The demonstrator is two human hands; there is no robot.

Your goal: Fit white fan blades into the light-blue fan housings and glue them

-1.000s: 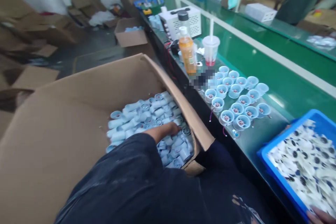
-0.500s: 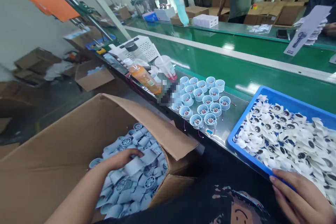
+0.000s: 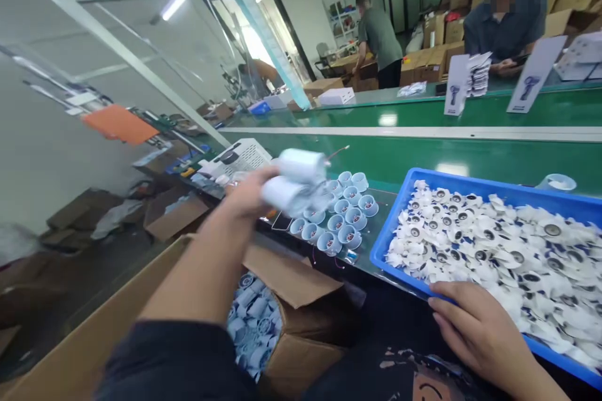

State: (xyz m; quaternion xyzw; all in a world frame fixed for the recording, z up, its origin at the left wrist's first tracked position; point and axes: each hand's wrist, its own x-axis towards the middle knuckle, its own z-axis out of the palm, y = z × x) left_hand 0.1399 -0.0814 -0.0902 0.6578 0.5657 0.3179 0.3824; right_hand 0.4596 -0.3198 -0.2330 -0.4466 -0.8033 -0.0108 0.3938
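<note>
My left hand [image 3: 247, 197], blurred by motion, is closed around light-blue cylindrical plastic housings [image 3: 301, 166] above the bench edge. At least two of them show, and the fingertips are hidden behind them. Just beyond and below stand several similar round housings [image 3: 356, 218] in rows, with reddish-brown centres and thin wires. My right hand [image 3: 480, 319] lies at the near rim of a blue tray [image 3: 392, 263], its fingers stretched out and touching the rim. White fan blades [image 3: 470, 225] with dark round hubs fill that tray.
A cardboard box [image 3: 301, 276] of loose blue housings [image 3: 256, 319] stands below the bench at left. Behind the bench runs a green conveyor [image 3: 367, 153]. Across it are a seated person [image 3: 505, 31], printed cards [image 3: 533, 78] and a standing person [image 3: 380, 37].
My left hand has risen out of the cardboard box with blue housings and moved over the bench. The view has tilted up. My right hand stays at the tray's rim.
</note>
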